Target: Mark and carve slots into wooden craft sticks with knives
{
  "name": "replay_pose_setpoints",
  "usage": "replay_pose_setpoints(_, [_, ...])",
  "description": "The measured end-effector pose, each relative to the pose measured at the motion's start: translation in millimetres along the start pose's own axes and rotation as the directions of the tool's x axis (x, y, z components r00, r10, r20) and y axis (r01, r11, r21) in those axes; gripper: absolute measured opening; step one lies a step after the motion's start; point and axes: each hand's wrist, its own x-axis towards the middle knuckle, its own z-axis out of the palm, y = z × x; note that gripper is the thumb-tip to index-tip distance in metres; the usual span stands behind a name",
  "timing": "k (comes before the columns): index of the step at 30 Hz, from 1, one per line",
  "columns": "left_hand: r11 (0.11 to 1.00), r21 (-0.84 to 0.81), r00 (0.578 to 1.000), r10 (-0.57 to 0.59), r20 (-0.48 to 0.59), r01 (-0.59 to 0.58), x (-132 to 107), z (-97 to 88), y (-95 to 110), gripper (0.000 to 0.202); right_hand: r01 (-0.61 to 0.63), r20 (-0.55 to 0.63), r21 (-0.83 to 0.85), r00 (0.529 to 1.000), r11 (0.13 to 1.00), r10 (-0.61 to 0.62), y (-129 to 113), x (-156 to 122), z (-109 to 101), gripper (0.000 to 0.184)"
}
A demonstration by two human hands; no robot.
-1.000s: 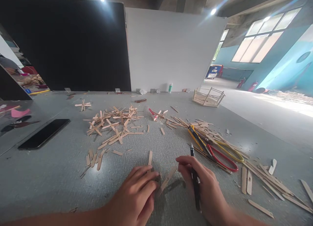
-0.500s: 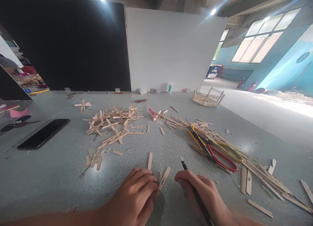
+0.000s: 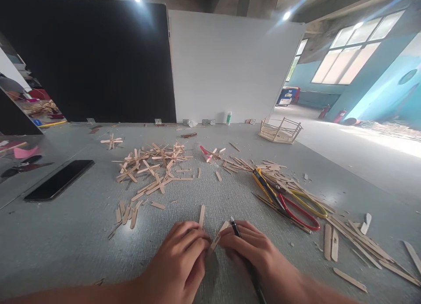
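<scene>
Partway, by the look of it. Right of the phone [image 3: 59, 181], the piled stick crosses [image 3: 149, 169] look done. Slotted stick [image 3: 217, 240], right of phone and nearer the viewer, looks unjoined. Right hand [image 3: 253, 248] grips black pen [image 3: 234, 227], fingers at that stick; left hand [image 3: 184, 255] curls beside it and over plain stick [image 3: 201, 216], actual grip hidden. Loose sticks [image 3: 328, 242], far right of phone, look unused.

Both forearms [image 3: 98, 291] angled inward, left grip [image 3: 182, 256] with bent fingers [image 3: 194, 247], right grip [image 3: 251, 248] curled near it
</scene>
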Motion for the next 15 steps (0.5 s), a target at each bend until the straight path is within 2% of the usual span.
replay_pose_setpoints(2, [1.000, 0.004, 1.000, -0.019, -0.013, 0.019, -1, 1.0, 0, 0.033, -0.044, -0.010, -0.003, 0.999, 0.999, 0.044, 1, -2, 1, 0.021])
replay_pose_setpoints(6, [0.993, 0.060, 0.983, -0.096, -0.157, 0.106, -6, 4.9, -4, 0.042, -0.124, -0.031, 0.002, 0.992, 0.992, 0.124, 1, -3, 1, 0.020])
replay_pose_setpoints(8, [0.981, 0.123, 0.974, -0.125, -0.188, 0.149, -8, 7.6, -7, 0.048, -0.175, -0.052, -0.002, 0.983, 0.985, 0.175, 2, -2, 1, 0.021])
replay_pose_setpoints(11, [0.960, 0.211, 0.975, -0.151, -0.160, 0.183, -8, 10.5, -10, 0.050, -0.244, -0.120, -0.041, 0.964, 0.969, 0.238, 6, -4, 3, 0.024])
replay_pose_setpoints(15, [0.952, 0.245, 0.981, -0.166, -0.097, 0.185, -4, 9.3, -8, 0.029, -0.267, -0.219, -0.156, 0.948, 0.951, 0.230, 17, -10, 9, 0.033])
